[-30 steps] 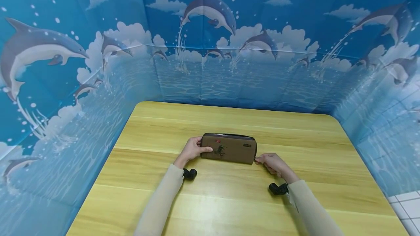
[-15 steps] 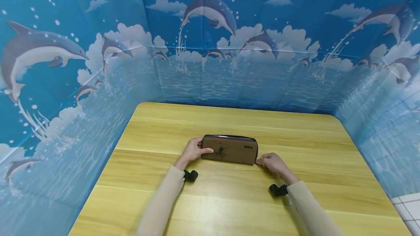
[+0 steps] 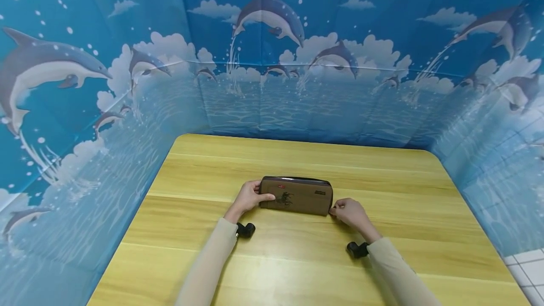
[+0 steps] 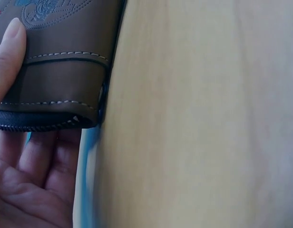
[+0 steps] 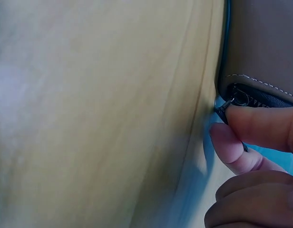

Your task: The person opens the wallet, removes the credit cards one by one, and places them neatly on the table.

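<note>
A brown zip-around wallet (image 3: 303, 197) stands on its long edge on the wooden table, its zipper running along the top and sides. A dark horse-like print and a small red tag mark its front. My left hand (image 3: 248, 198) grips the wallet's left end, thumb on the front face and fingers behind it. In the left wrist view the thumb (image 4: 9, 57) lies flat on the stitched leather. At the lower right corner, my right hand (image 3: 350, 212) pinches the zipper pull (image 5: 222, 110) between thumb and forefinger, as the right wrist view shows; the other fingers are curled.
The wooden table (image 3: 289, 259) has rounded far corners. A blue dolphin-print curtain (image 3: 238, 98) hangs behind it and along both sides. White tiles (image 3: 527, 268) show at the lower right. A black wrist camera (image 3: 245, 230) sits on each wrist.
The right hand and forearm have shifted very slightly, the zipper pull staying at the wallet's lower right corner. The left hand keeps its grip, and the wallet stays in nearly the same place.
</note>
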A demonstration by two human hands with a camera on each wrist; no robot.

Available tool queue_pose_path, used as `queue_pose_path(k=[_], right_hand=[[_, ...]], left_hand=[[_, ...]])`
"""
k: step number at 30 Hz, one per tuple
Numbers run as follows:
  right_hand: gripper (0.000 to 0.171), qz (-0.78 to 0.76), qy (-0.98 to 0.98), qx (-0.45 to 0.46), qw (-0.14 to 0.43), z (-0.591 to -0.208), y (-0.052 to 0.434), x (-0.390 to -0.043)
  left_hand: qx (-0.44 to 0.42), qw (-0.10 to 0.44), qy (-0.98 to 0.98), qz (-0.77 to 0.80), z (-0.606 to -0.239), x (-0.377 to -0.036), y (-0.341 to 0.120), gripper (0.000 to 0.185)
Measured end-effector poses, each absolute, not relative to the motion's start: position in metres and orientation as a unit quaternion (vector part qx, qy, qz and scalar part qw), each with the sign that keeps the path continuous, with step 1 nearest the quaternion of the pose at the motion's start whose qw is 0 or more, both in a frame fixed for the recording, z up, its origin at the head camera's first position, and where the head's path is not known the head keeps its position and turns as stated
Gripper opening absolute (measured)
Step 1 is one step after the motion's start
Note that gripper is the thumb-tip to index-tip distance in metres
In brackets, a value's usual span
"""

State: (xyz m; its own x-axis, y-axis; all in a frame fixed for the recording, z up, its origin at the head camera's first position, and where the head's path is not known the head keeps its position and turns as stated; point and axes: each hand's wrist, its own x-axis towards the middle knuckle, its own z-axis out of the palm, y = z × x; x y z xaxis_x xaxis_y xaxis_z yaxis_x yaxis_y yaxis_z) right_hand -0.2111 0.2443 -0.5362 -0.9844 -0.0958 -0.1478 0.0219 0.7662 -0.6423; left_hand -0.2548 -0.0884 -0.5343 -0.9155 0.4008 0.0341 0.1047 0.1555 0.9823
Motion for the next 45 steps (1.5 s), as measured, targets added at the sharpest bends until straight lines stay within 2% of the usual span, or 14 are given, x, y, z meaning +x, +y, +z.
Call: queue_pose_path(k=[9, 19, 27, 45], right_hand=[[0.036, -0.334, 0.939, -0.031, 0.074, -0.5407, 0.2467, -0.21], [0.038, -0.356, 0.929, -0.016, 0.099, -0.5401, 0.2493, -0.2088], [0.026, -0.347, 0.932, 0.006, 0.103, -0.5407, 0.2493, -0.209], [0.025, -0.335, 0.938, 0.025, 0.087, -0.5421, 0.2483, -0.209]], left_hand=[[0.168, 0.121, 0.745, 0.634, -0.5353, -0.2552, -0.0887, 0.02], [0.165, 0.118, 0.75, 0.63, -0.5349, -0.2557, -0.0875, 0.023], [0.168, 0.117, 0.752, 0.627, -0.5342, -0.2555, -0.0881, 0.023], [0.16, 0.109, 0.76, 0.62, -0.5358, -0.2567, -0.0871, 0.026]])
